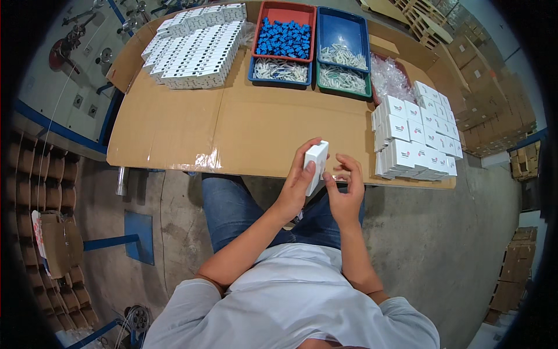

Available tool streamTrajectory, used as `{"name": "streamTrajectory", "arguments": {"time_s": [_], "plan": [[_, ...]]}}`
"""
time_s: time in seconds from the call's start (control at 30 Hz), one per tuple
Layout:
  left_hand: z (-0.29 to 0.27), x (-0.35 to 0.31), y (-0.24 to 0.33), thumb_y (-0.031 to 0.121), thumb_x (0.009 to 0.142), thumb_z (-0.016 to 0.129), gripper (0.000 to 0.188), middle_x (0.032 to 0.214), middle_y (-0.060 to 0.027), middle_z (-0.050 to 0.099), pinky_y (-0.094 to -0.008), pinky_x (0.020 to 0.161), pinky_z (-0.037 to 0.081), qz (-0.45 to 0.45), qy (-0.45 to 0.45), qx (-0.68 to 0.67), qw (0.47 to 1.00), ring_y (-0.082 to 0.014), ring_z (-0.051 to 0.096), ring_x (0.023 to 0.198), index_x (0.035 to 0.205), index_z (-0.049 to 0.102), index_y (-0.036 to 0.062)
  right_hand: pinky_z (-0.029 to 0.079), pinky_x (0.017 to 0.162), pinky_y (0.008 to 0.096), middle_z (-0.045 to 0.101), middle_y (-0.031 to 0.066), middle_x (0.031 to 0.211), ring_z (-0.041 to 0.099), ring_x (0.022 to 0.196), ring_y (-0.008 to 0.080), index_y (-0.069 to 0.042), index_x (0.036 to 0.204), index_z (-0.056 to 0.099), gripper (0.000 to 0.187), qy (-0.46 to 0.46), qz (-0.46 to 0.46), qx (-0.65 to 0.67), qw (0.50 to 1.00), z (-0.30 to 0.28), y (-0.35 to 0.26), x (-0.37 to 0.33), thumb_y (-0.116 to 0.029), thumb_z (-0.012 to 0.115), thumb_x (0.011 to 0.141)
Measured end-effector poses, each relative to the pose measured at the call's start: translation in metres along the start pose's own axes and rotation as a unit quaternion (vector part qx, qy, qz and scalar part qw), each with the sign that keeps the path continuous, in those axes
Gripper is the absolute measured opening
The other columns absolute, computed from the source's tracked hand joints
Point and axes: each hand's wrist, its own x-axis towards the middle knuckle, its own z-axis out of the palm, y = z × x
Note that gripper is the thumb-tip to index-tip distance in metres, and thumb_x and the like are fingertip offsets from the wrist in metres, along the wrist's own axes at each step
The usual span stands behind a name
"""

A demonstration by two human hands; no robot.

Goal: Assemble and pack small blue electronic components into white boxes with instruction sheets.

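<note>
My left hand (292, 191) grips a small white box (317, 158) on its long side, tilted upright just off the table's front edge. Its thumb presses the near face, and the other fingers wrap behind. Close to the box's right side is my right hand (347, 198), with thumb and fingers curved and apart and nothing visible between them. Whether its thumb tip touches the box, I cannot tell. The box's far face is hidden from this view.
On the cardboard-covered table (174, 128), stacked white boxes (200, 49) stand at the far left, and more white boxes (415, 134) at the right. A red tray (314, 29) of blue parts, blue trays (366, 35) and a green tray (349, 93) of whitish pieces stand behind, beside clear plastic bags (389, 78).
</note>
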Motion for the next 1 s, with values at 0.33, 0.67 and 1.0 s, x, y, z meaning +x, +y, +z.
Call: {"name": "streamTrajectory", "arguments": {"time_s": [0.33, 0.67, 1.0], "plan": [[0.004, -0.004, 0.019, 0.056, 0.107, 0.04, 0.056, 0.133, -0.0043, 0.054, -0.0372, 0.095, 0.055, -0.202, 0.081, -0.18, 0.959, -0.0166, 0.06, 0.116, 0.15, 0.036, 0.02, 0.036, 0.115, 0.0493, 0.037, 0.0258, 0.159, 0.04, 0.144, 0.0432, -0.005, 0.155, 0.039, 0.086, -0.188, -0.245, -0.096, 0.946, 0.002, -0.014, 0.022, -0.05, 0.073, 0.09], [0.008, -0.016, 0.012, 0.05, 0.106, 0.048, 0.045, 0.121, -0.0007, 0.062, -0.0347, 0.094, 0.052, -0.21, 0.115, -0.259, 0.936, -0.0153, 0.061, 0.113, 0.138, 0.052, 0.0183, 0.04, 0.112, 0.0505, 0.041, 0.0299, 0.149, 0.046, 0.137, 0.0457, 0.004, 0.145, 0.049, 0.072, -0.179, -0.264, -0.058, 0.946, 0.015, -0.005, 0.015, -0.048, 0.061, 0.098], [0.025, -0.022, 0.027, 0.047, 0.106, 0.05, 0.051, 0.13, -0.0014, 0.057, -0.033, 0.1, 0.049, -0.21, 0.111, -0.209, 0.948, -0.0158, 0.057, 0.121, 0.148, 0.043, 0.0197, 0.039, 0.112, 0.0526, 0.041, 0.0325, 0.151, 0.044, 0.138, 0.0495, 0.001, 0.144, 0.047, 0.075, -0.113, -0.271, -0.008, 0.956, 0.025, 0.003, 0.009, -0.057, 0.057, 0.097]]}}
